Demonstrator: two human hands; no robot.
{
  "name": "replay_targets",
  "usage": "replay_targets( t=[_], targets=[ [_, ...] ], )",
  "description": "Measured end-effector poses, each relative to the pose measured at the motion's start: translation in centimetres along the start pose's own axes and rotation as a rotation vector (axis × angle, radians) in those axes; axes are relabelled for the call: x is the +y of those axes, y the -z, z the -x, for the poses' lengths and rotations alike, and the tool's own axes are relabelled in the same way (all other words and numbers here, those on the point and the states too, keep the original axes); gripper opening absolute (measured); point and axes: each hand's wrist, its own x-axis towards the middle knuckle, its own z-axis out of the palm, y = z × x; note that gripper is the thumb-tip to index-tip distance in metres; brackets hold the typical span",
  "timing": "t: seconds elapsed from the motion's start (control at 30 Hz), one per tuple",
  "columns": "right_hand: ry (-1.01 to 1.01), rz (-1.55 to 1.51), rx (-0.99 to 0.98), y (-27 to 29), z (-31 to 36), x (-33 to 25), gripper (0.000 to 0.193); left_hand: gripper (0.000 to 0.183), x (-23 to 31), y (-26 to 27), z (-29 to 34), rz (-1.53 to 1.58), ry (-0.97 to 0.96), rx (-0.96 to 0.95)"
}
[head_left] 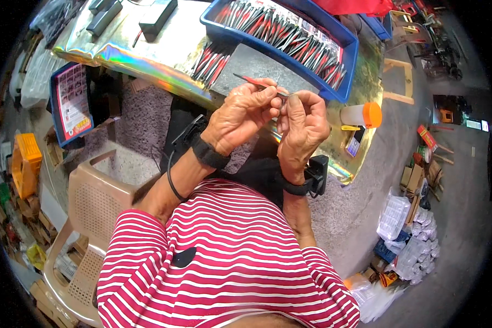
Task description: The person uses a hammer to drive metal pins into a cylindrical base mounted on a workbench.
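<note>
My left hand (245, 109) is closed in a pinch on a slim red-and-black pointed tool (250, 80), its dark tip sticking out to the left. Close beside it, my right hand (303, 123) is closed too, thumb against fingers. What it pinches is too small to make out; it may be the tool's other end. Both hands are raised over the table's near edge, in front of a grey slab (251, 63). Several similar red-and-black tools (210, 65) lie left of the slab. Many more fill a blue tray (347, 94) behind it.
On the shiny-covered table, a clear jar with an orange lid (372, 115) stands at right, near a small yellow-handled item (350, 128). Black boxes (157, 21) sit at far left. A beige plastic chair (95, 191) is at my left; bagged goods (415, 246) lie on the right floor.
</note>
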Motion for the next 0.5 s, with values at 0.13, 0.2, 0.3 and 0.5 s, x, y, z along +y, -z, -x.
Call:
replay_targets(
  t=[0.13,0.2,0.3,0.5],
  targets=[
    [0.124,0.172,0.057,0.0,0.1,1.5,0.009,0.015,0.2,-0.2,0.0,-0.143,-0.048,0.043],
    [0.077,0.135,0.053,-0.4,0.2,1.4,0.009,0.016,0.3,-0.3,0.0,-0.243,-0.117,0.077],
    [-0.071,0.007,0.049,-0.8,0.3,0.8,0.009,0.018,0.1,0.1,-0.1,-0.469,-0.282,0.104],
    [-0.296,-0.210,0.017,0.4,0.6,2.5,0.010,0.015,-0.3,0.1,0.1,-0.933,-0.391,0.196]
  ],
)
